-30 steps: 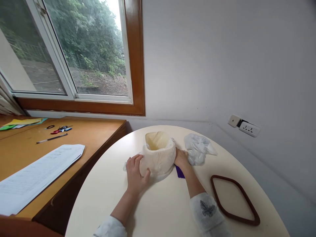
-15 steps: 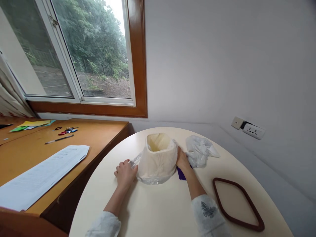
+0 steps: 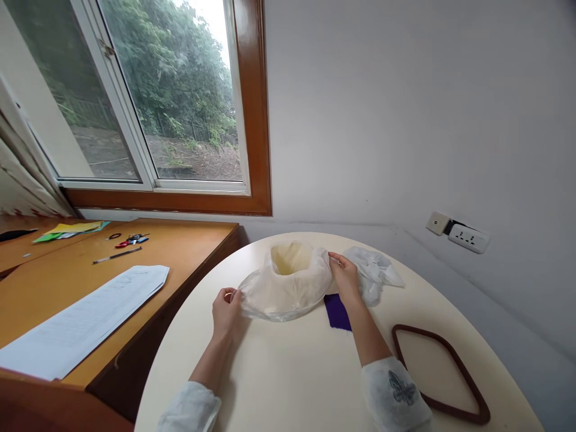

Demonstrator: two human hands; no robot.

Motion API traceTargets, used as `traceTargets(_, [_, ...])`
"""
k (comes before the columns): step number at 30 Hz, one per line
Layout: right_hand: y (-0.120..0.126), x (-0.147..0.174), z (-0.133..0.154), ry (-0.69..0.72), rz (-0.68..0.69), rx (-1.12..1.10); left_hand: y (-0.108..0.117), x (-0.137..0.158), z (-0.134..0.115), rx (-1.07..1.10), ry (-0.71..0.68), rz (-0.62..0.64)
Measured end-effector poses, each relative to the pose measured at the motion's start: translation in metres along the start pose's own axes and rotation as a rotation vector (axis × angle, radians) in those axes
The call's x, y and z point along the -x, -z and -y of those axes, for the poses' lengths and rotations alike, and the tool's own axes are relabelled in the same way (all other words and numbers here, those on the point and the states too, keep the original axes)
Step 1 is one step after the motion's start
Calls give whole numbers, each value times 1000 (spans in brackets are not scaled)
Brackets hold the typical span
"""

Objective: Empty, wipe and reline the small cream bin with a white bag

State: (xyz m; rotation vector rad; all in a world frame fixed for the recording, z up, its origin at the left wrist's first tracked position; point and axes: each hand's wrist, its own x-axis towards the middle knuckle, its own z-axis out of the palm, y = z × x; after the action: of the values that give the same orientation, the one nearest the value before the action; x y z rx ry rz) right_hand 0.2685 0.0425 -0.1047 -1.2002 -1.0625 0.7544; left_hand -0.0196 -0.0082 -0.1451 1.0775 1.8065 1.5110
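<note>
A cream-coloured bin (image 3: 294, 263) stands upright on the round table, its rounded-square mouth facing up. A thin translucent plastic bag (image 3: 281, 300) lines it and hangs over the rim, hiding most of the outer wall. My left hand (image 3: 226, 309) pinches the bag's edge at the left, pulled out from the bin. At the right, my right hand (image 3: 345, 277) grips the bag's edge between thumb and fingers. Under the right wrist lies a purple cloth (image 3: 336, 312), and just behind that hand is a crumpled white plastic bag (image 3: 373, 270).
A brown rounded frame ring (image 3: 443, 372) lies on the right of the round cream table (image 3: 283, 384). On the wooden desk (image 3: 193, 240) at left are papers (image 3: 90, 315), a pen (image 3: 117, 255) and keys (image 3: 132, 240). A wall socket (image 3: 468, 237) is at right.
Both hands have raised and spread the bag's lower edge outward from the bin. My left hand has gone from fingers spread to a pinch. More of the purple cloth shows.
</note>
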Motion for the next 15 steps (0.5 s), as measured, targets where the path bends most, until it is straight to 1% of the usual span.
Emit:
traceTargets(3, [4, 2, 13, 8, 10, -103, 0, -3, 0, 281, 64, -7])
traceTargets(7, [7, 6, 30, 37, 17, -180, 2, -9, -1, 614, 123, 71])
traceTargets(9, [8, 7, 38, 97, 18, -232, 4, -11, -1, 741, 156, 111])
traceTargets(12, [9, 10, 48, 210, 12, -300, 6, -14, -2, 891, 212, 139])
traceTargets(15, [11, 13, 56, 269, 6, -352, 6, -14, -4, 1011, 256, 145])
